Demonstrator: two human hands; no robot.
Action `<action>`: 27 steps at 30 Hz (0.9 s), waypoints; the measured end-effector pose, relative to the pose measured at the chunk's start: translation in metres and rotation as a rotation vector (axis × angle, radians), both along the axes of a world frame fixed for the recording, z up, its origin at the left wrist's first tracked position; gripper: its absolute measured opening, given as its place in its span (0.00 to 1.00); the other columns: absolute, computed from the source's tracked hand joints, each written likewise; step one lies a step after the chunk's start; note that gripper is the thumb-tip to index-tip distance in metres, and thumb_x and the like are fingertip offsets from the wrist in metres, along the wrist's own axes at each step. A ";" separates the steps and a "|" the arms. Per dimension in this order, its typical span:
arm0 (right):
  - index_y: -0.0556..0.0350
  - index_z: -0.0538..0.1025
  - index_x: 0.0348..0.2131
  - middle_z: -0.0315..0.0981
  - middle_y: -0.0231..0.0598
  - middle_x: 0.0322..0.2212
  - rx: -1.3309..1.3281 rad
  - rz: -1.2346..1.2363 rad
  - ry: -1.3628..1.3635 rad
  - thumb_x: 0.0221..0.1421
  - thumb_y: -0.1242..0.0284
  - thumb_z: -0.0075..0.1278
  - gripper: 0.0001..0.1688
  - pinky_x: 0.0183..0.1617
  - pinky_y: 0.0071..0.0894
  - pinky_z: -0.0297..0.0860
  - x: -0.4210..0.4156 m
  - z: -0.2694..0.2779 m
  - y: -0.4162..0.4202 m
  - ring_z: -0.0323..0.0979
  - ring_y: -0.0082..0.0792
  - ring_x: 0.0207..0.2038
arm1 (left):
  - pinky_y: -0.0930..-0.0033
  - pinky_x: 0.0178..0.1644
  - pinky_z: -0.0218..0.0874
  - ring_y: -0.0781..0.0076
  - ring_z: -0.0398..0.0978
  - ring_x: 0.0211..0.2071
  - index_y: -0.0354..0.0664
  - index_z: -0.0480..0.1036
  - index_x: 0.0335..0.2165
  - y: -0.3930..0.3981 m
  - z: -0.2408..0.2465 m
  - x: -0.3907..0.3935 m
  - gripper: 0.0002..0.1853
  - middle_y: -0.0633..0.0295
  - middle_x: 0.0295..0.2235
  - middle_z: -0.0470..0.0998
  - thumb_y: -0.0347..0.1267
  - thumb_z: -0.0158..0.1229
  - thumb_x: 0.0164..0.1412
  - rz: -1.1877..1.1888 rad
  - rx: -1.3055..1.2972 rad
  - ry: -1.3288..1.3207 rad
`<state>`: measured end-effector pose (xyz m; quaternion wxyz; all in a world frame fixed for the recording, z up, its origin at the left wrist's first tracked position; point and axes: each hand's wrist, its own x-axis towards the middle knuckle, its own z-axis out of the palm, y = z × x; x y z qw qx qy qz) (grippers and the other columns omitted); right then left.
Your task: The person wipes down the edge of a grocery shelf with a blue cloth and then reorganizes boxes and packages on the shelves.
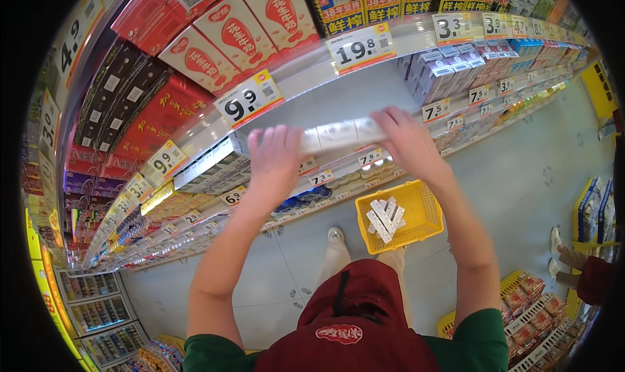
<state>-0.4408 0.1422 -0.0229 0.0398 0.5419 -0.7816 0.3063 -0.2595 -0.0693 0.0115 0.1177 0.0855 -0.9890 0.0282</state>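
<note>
Between my two hands a row of white cartons point(337, 134) is held up in front of a shelf, slightly blurred. My left hand point(276, 150) grips its left end, with the thumb hidden behind the fingers. The right end is in my right hand point(405, 136), fingers curled over the top. Behind the cartons lies a bare stretch of pale shelf board point(337, 96). Packed silver-and-purple cartons point(434, 72) stand on that shelf to the right, and green-and-white cartons point(215, 164) sit to the left.
A yellow plastic basket point(422, 225) on the floor by my feet holds several white strips point(383, 220). Price tags point(250, 98) line the shelf edges. Large peanut-milk boxes point(239, 32) fill the shelf above. Another person's legs point(566, 262) show at right, near racks of packaged food point(532, 313).
</note>
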 end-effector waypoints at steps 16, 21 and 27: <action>0.54 0.69 0.50 0.67 0.45 0.44 0.102 0.138 -0.036 0.48 0.72 0.58 0.29 0.48 0.43 0.68 -0.032 -0.052 -0.105 0.69 0.51 0.46 | 0.50 0.58 0.51 0.62 0.68 0.52 0.37 0.69 0.45 -0.060 -0.034 -0.034 0.22 0.54 0.46 0.72 0.31 0.59 0.49 0.266 -0.176 -0.489; 0.53 0.69 0.50 0.67 0.45 0.43 0.130 0.208 -0.066 0.48 0.72 0.58 0.29 0.47 0.42 0.67 -0.021 -0.047 -0.108 0.69 0.50 0.45 | 0.54 0.57 0.51 0.61 0.72 0.48 0.36 0.71 0.42 -0.059 -0.009 -0.036 0.18 0.53 0.41 0.77 0.29 0.56 0.50 0.237 -0.131 -0.715; 0.53 0.69 0.49 0.68 0.43 0.42 0.183 0.230 -0.120 0.48 0.72 0.57 0.27 0.46 0.41 0.67 -0.011 -0.041 -0.107 0.69 0.49 0.44 | 0.40 0.59 0.47 0.55 0.74 0.43 0.35 0.72 0.36 -0.062 -0.012 -0.028 0.13 0.50 0.33 0.78 0.22 0.53 0.47 0.167 -0.121 -0.672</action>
